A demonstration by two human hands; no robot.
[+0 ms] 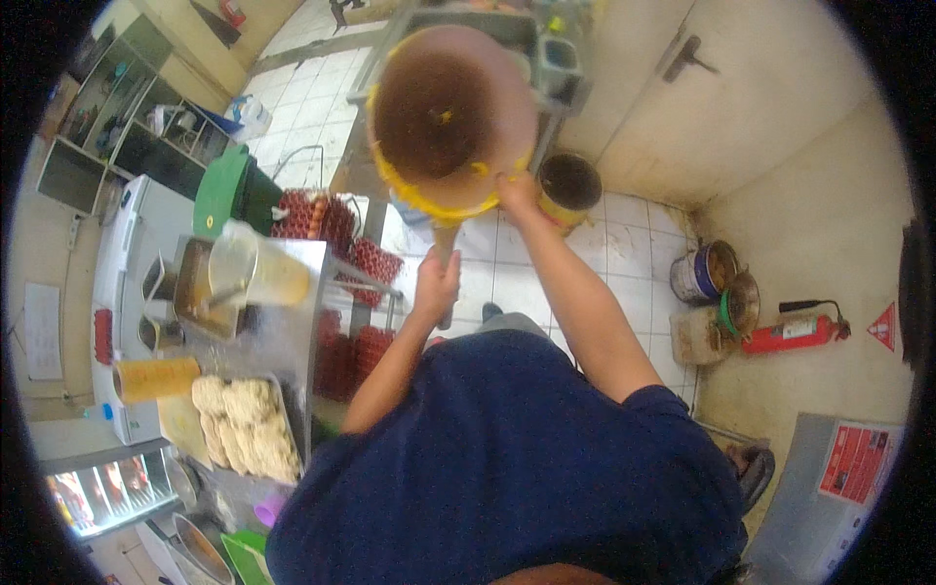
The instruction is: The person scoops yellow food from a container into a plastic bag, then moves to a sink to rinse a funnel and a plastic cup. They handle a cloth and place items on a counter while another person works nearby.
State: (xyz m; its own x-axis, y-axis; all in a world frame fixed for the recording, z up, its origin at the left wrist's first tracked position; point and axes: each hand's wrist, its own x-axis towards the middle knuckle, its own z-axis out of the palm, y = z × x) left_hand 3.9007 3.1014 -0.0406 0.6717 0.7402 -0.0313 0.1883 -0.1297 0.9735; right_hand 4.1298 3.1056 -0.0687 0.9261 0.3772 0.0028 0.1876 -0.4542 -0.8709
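Note:
A large, long-handled round pan [504, 110] is held up in front of me, with a dark brown middle and a pale outer band. Yellow residue clings along its near rim, and a few yellow bits stick to its face. My left hand [436, 289] grips the handle below the rim. My right hand [517, 194] holds the lower right side of the rim. Behind the pan is a grey sink [365, 84], partly hidden by it. A bucket [570, 183] with a dark interior stands on the floor just beyond my right hand.
On my left, a metal table [256, 358] bears a plastic pitcher [252, 267], a rectangular pan [197, 278] and a tray of dough pieces [248, 424]. Red egg trays [329, 219] and a green bin [234, 190] stand beyond. Buckets [695, 274] and a fire extinguisher [793, 335] line the right wall.

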